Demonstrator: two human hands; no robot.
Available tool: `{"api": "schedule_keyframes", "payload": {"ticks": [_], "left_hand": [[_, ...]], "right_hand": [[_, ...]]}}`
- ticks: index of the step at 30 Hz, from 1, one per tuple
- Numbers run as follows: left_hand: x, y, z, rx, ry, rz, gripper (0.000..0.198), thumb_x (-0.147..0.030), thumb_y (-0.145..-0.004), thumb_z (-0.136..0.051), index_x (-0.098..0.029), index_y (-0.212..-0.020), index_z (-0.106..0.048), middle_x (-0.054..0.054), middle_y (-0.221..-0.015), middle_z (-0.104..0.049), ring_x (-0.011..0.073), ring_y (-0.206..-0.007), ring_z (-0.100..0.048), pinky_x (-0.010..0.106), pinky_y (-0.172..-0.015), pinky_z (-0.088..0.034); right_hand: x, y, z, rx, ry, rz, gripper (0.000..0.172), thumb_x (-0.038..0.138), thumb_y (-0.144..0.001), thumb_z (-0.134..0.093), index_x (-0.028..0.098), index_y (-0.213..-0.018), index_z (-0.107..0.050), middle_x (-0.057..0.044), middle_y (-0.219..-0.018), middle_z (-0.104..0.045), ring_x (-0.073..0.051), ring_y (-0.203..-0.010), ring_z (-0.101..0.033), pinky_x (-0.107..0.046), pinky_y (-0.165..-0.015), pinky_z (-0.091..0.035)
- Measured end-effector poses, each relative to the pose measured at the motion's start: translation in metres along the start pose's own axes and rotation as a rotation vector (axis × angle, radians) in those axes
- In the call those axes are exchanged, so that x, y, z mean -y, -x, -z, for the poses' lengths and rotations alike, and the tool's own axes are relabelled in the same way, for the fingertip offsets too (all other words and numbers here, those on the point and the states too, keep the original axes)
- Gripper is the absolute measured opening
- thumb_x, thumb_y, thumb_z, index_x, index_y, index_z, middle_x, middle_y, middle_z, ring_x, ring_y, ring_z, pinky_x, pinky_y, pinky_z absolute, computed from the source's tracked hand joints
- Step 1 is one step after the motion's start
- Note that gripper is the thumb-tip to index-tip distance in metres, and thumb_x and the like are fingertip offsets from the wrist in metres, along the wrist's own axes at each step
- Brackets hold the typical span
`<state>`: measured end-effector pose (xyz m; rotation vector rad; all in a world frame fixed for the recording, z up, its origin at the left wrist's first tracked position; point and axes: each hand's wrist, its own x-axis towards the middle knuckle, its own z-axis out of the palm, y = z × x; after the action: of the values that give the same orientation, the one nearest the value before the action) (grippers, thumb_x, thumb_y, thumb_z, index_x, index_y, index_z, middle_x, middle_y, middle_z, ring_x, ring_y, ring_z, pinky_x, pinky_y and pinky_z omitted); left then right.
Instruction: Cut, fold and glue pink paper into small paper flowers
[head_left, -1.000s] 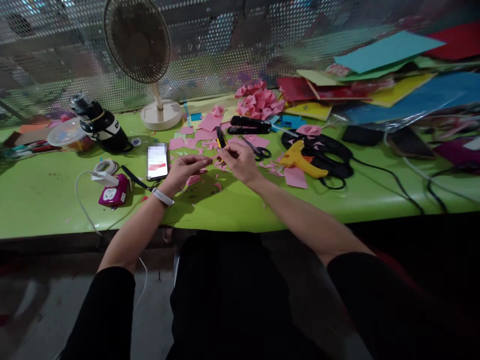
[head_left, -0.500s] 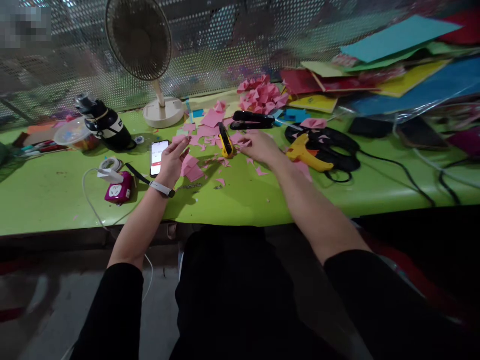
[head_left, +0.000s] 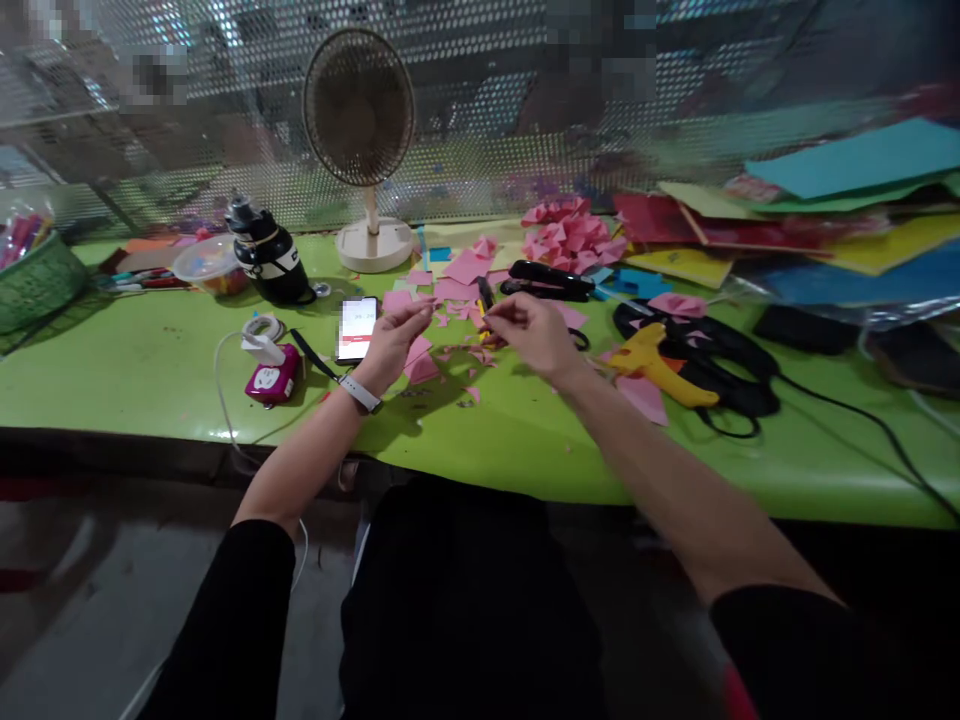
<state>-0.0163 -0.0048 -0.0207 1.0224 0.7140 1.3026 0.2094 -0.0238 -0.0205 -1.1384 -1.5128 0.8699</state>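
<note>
My left hand (head_left: 397, 342) is raised over the green table beside the phone (head_left: 358, 328), its fingers pinched on something too small to make out. Facing it, my right hand (head_left: 529, 335) has thumb and fingertips pressed together just over the yellow cutter (head_left: 482, 310); what they hold, if anything, is hidden. Pink paper pieces (head_left: 466, 267) and small scraps lie between and behind the hands. A heap of folded pink paper (head_left: 574, 236) sits farther back, with a black stapler (head_left: 551, 281) in front of it.
A fan (head_left: 373, 245) and a black bottle (head_left: 270, 256) stand at the back left. A purple power adapter (head_left: 274, 376) is near the left front. At right lie a yellow glue gun (head_left: 660, 365), its cable, and stacked coloured sheets (head_left: 855, 165).
The camera view has shifted, so the table things appear farther right and lower. My right hand has lifted from the scraps and moved closer to my left hand.
</note>
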Motion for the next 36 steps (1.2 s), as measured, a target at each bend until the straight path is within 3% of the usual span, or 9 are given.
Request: {"api": "schedule_keyframes", "payload": {"ticks": [3,9,14,20,36], "left_hand": [[0.001,0.004,-0.002,0.041,0.014,-0.017,0.014,-0.027,-0.074,-0.085,-0.021,-0.087,-0.081,0.005,-0.105,-0.078,0.0184,-0.110,-0.069,0.036,-0.108,-0.044],[0.003,0.008,-0.005,0.078,0.078,0.033,0.014,-0.025,-0.074,-0.085,-0.021,-0.088,-0.081,0.004,-0.100,-0.079,0.0176,-0.103,-0.071,0.038,-0.110,-0.044],[0.002,0.013,-0.007,0.133,0.100,0.096,0.025,-0.019,-0.073,-0.084,-0.021,-0.098,-0.082,0.007,-0.110,-0.078,0.0226,-0.118,-0.067,0.041,-0.115,-0.039],[0.001,0.017,-0.012,0.153,0.082,0.063,0.019,-0.023,-0.070,-0.087,-0.022,-0.088,-0.083,0.008,-0.123,-0.075,0.0268,-0.134,-0.058,0.044,-0.120,-0.034],[0.000,0.023,-0.018,0.195,0.077,0.033,0.027,-0.030,-0.068,-0.091,-0.024,-0.092,-0.083,0.008,-0.123,-0.075,0.0290,-0.136,-0.056,0.047,-0.121,-0.033]], "right_hand": [[0.018,0.005,-0.021,0.133,-0.035,0.030,0.027,0.045,-0.082,-0.077,0.021,-0.092,-0.068,-0.005,-0.086,-0.073,-0.017,-0.068,-0.071,-0.032,-0.061,-0.061],[0.026,-0.001,-0.035,0.150,-0.022,0.056,0.023,0.041,-0.084,-0.073,0.019,-0.089,-0.070,-0.005,-0.082,-0.072,-0.016,-0.059,-0.066,-0.031,-0.054,-0.056],[0.015,-0.005,-0.033,0.137,0.023,0.106,0.023,0.041,-0.084,-0.073,0.020,-0.091,-0.072,-0.004,-0.079,-0.072,-0.018,-0.067,-0.066,-0.031,-0.059,-0.055],[0.013,-0.003,-0.027,0.196,-0.012,0.141,0.024,0.044,-0.085,-0.073,0.021,-0.093,-0.073,-0.005,-0.085,-0.074,-0.019,-0.074,-0.068,-0.032,-0.065,-0.056],[0.022,0.002,-0.024,0.192,-0.057,0.069,0.033,0.054,-0.079,-0.078,0.022,-0.086,-0.072,-0.003,-0.074,-0.070,-0.017,-0.061,-0.063,-0.029,-0.052,-0.050]]}}
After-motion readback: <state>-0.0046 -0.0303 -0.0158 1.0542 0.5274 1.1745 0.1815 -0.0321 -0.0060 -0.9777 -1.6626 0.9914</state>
